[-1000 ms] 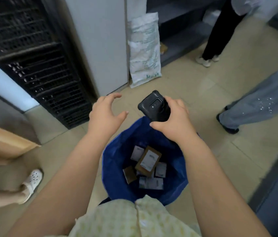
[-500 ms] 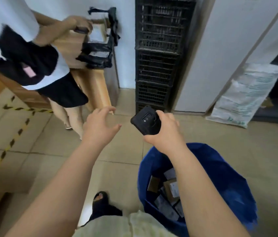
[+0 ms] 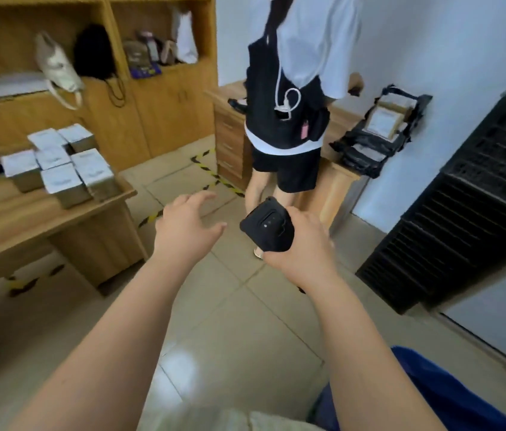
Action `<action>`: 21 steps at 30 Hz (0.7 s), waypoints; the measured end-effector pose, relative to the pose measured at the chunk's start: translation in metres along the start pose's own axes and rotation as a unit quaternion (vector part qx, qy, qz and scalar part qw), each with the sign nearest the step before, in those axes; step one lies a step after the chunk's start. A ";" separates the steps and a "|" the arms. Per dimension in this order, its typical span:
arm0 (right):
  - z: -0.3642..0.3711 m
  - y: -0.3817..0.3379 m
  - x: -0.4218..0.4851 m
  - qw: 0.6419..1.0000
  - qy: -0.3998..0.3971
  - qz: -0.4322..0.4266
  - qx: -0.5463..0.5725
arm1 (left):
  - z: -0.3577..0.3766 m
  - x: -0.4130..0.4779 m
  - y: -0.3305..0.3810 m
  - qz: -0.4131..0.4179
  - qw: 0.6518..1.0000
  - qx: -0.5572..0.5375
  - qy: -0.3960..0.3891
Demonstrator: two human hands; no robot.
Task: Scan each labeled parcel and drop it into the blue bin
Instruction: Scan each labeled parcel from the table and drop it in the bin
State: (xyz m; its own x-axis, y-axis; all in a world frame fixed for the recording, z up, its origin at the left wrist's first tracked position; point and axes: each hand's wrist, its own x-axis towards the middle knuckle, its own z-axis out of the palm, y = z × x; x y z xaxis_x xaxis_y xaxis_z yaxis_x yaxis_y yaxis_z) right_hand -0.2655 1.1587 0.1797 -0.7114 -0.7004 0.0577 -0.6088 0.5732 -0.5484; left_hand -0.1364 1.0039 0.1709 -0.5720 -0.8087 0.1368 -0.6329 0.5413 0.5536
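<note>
Tiled floor (image 3: pixel 245 321), with labeled parcels (image 3: pixel 59 163) stacked on a wooden desk (image 3: pixel 12 225) at the left of the frame. Grips a black scanner (image 3: pixel 265 227) in the right hand (image 3: pixel 301 253) at centre; spreads the left hand (image 3: pixel 183 228) empty beside it. Blue bin (image 3: pixel 447 396) at the lower right corner, well apart from the parcels.

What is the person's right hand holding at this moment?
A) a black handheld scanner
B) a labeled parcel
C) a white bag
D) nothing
A: the right hand is curled round a black handheld scanner, while the left hand reaches forward with spread, empty fingers.
</note>
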 end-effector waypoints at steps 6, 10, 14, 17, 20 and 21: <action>0.076 -0.112 -0.004 0.992 -0.056 -0.110 0.007 | -0.083 -0.025 -0.120 -0.111 0.991 -0.020 0.072; 0.135 -0.190 -0.015 0.983 -0.101 -0.153 0.021 | -0.138 -0.049 -0.203 -0.169 0.980 -0.017 0.108; 0.195 -0.267 -0.031 0.971 -0.152 -0.181 0.031 | -0.191 -0.078 -0.283 -0.221 0.967 0.010 0.127; 0.241 -0.321 -0.042 0.962 -0.174 -0.207 0.040 | -0.224 -0.096 -0.341 -0.254 0.956 0.022 0.145; 0.282 -0.370 -0.056 0.951 -0.202 -0.231 0.045 | -0.247 -0.115 -0.392 -0.280 0.946 0.029 0.161; 0.293 -0.386 -0.060 0.946 -0.211 -0.241 0.040 | -0.254 -0.121 -0.406 -0.294 0.941 0.030 0.164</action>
State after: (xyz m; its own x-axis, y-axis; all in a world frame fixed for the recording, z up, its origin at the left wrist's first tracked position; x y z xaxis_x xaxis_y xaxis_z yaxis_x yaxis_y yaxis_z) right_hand 0.1152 0.8552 0.1430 -0.1439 -0.9895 -0.0119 -0.7867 0.1217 -0.6052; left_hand 0.3221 0.8231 0.1381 0.0712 -0.9948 0.0734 -0.8241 -0.0172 0.5661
